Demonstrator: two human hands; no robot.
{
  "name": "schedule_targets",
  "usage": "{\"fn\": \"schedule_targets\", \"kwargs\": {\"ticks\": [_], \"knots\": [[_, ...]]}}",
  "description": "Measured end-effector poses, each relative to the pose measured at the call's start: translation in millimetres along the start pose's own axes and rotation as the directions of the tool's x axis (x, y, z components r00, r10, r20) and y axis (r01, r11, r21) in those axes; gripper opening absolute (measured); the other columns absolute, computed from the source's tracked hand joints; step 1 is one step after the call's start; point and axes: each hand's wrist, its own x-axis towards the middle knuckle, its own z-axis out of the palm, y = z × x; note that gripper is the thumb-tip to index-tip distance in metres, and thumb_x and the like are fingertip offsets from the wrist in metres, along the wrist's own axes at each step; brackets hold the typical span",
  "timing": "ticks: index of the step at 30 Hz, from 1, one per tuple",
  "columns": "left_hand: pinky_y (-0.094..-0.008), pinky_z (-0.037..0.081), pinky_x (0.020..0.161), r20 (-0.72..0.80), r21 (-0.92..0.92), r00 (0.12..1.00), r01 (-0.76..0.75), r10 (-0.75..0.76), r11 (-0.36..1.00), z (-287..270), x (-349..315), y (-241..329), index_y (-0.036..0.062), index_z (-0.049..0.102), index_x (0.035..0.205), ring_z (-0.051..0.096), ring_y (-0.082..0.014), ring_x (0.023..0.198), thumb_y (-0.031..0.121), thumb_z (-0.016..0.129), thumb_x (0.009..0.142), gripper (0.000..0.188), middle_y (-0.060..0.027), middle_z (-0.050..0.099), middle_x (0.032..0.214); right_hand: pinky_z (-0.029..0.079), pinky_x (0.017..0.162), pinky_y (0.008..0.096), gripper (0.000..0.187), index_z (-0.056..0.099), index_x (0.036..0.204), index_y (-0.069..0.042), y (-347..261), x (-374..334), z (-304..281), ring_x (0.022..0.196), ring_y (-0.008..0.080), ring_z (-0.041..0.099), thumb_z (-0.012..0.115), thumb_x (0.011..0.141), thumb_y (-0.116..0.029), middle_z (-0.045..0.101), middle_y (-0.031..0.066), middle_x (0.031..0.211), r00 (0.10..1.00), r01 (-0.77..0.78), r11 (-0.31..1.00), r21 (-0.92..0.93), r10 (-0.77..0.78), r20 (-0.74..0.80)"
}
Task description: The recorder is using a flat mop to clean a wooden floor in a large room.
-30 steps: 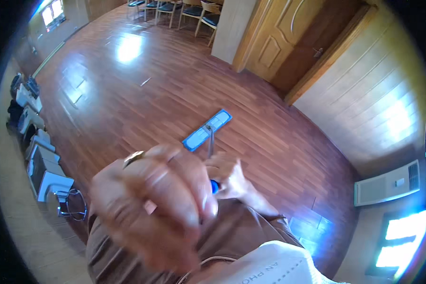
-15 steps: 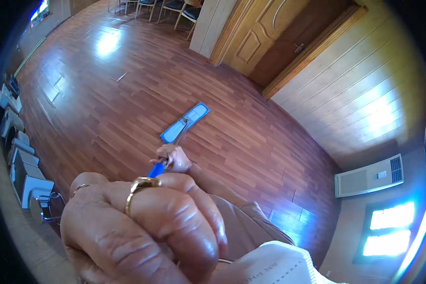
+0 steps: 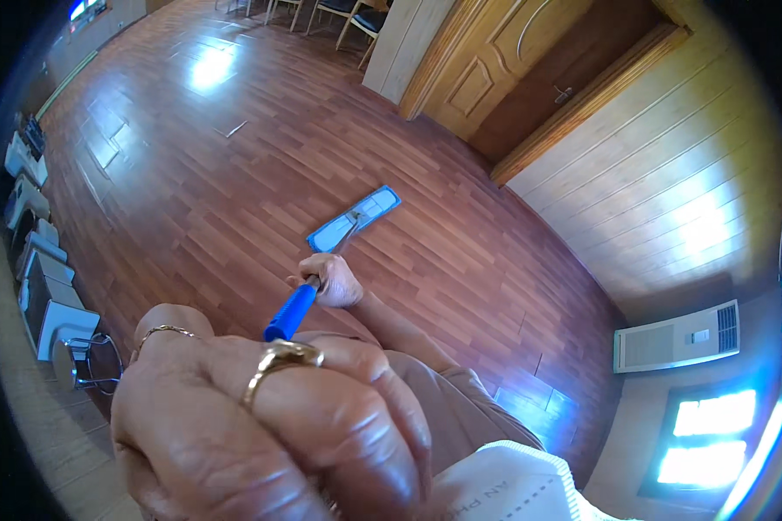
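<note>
1. The person holds a mop with both hands. The left hand [image 3: 261, 425] is very near the camera and fills the lower part of the view. It is closed in a fist around the top of the mop handle [image 3: 291, 311], and it wears a gold ring [image 3: 278, 360] and a thin bracelet [image 3: 161, 331].

2. The right hand [image 3: 330, 280] is lower on the same handle, further from the camera. Its fingers are wrapped around the blue grip, so it is closed as well.

3. The handle runs away from the person, up and to the right in the view, from the near fist through the far hand down to the mop head [image 3: 354, 219]. The right hand is the nearer one to the mop head.

4. The mop head is flat, long and light blue. It lies on the wooden floor [image 3: 191, 174], in front of the person, and its long side points toward the wooden door [image 3: 495, 69].

5. The top end of the handle is hidden inside the left fist. The thin part between the right hand and the mop head is hard to see.

6. At the left edge some chairs [image 3: 43, 295] stand along the wall. A white vent [image 3: 678, 334] is at the right.
</note>
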Motion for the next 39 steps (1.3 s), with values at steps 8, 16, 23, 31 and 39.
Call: {"fn": "schedule_targets", "kwargs": {"ticks": [8, 16, 23, 31, 39], "knots": [[-0.0313, 0.047, 0.073, -0.107, 0.084, 0.994, -0.021, 0.03, 0.996, 9, -11, 8, 0.0142, 0.065, 0.085, 0.058, -0.0176, 0.082, 0.024, 0.074, 0.08, 0.014, -0.0032, 0.062, 0.089, 0.043, 0.051, 0.0424, 0.042, 0.048, 0.06, -0.007, -27, 1, -5, 0.057, 0.0331, 0.056, 0.073, 0.077, -0.036, 0.053, 0.0145, 0.059, 1.0, -0.028, 0.997, 0.077, 0.028, -0.002], [-0.0325, 0.051, 0.076, -0.196, 0.176, 0.978, -0.031, 0.066, 0.984, 20, -29, 14, 0.0154, 0.064, 0.085, 0.061, -0.0186, 0.093, 0.019, 0.076, 0.078, 0.014, -0.0023, 0.066, 0.094, 0.041, 0.049, 0.0385, 0.039, 0.049, 0.062, -0.006, -1, -9, 16, 0.053, 0.0297, 0.053, 0.078, 0.074, -0.029, 0.051, 0.0127, 0.058, 0.999, 0.001, 0.996, 0.084, 0.002, -0.039], [-0.046, 0.044, 0.083, -0.304, 0.952, 0.95, 0.305, -0.076, 0.001, 16, -95, -6, 0.0124, 0.065, 0.099, 0.056, -0.0313, 0.105, 0.043, 0.072, 0.076, 0.039, -0.0099, 0.059, 0.11, 0.04, 0.049, 0.0407, 0.036, 0.051, 0.061, -0.006, 71, -21, 42, 0.052, 0.0291, 0.052, 0.075, 0.078, -0.027, 0.05, 0.0131, 0.057, 0.973, -0.157, 0.985, 0.071, 0.167, -0.161], [-0.0427, 0.05, 0.078, -0.33, 0.937, 0.943, 0.32, -0.049, -0.142, 2, -116, -23, 0.0087, 0.064, 0.089, 0.063, -0.0277, 0.09, 0.024, 0.076, 0.073, 0.025, -0.0075, 0.064, 0.093, 0.041, 0.056, 0.0437, 0.036, 0.049, 0.062, -0.006, 88, -3, 40, 0.06, 0.0344, 0.051, 0.065, 0.084, -0.03, 0.05, 0.0167, 0.06, 0.978, -0.207, 0.976, -0.069, 0.205, -0.041], [-0.038, 0.052, 0.065, -0.309, 0.95, 0.948, 0.311, 0.072, -0.016, -14, -111, -16, 0.0038, 0.064, 0.088, 0.064, -0.0241, 0.066, 0.013, 0.074, 0.079, 0.016, -0.0083, 0.065, 0.072, 0.047, 0.066, 0.048, 0.027, 0.056, 0.063, -0.007, 81, -2, 42, 0.073, 0.036, 0.06, 0.066, 0.078, -0.026, 0.059, 0.0149, 0.065, 0.924, -0.38, 0.907, -0.182, 0.38, -0.033]]}}
